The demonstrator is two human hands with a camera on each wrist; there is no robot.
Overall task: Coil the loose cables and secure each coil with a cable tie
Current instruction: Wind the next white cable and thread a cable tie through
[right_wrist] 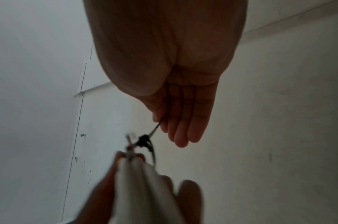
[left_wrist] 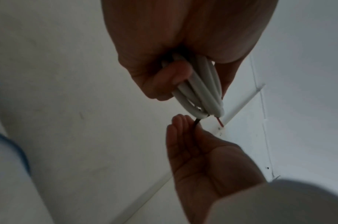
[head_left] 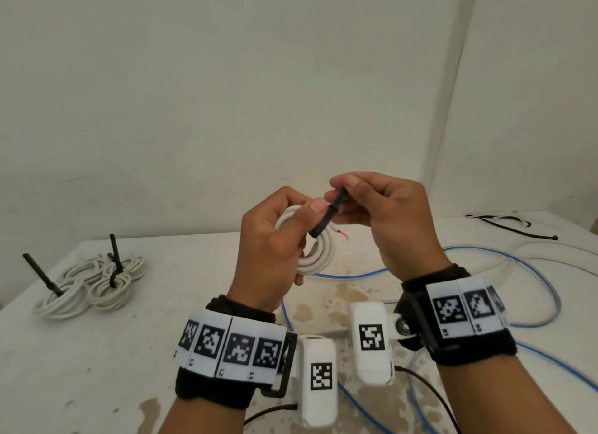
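My left hand (head_left: pixel 275 239) grips a small coil of white cable (head_left: pixel 318 255) held up above the table; the coil's loops (left_wrist: pixel 200 92) run through its curled fingers. A black cable tie (head_left: pixel 326 217) wraps the coil, and its tail rises to the right. My right hand (head_left: pixel 372 207) pinches that tail between thumb and forefinger, seen as a thin black strip (right_wrist: pixel 154 128) in the right wrist view. The cable's bare red-tipped end (head_left: pixel 440 236) sticks out to the right of the coil.
Two tied white coils (head_left: pixel 90 288) with upright black tie tails lie at the table's left. Loose blue cable (head_left: pixel 485 272) and white cable (head_left: pixel 550 249) sprawl across the right side. A black and white cord (head_left: pixel 508 225) lies at the back right. Walls stand close behind.
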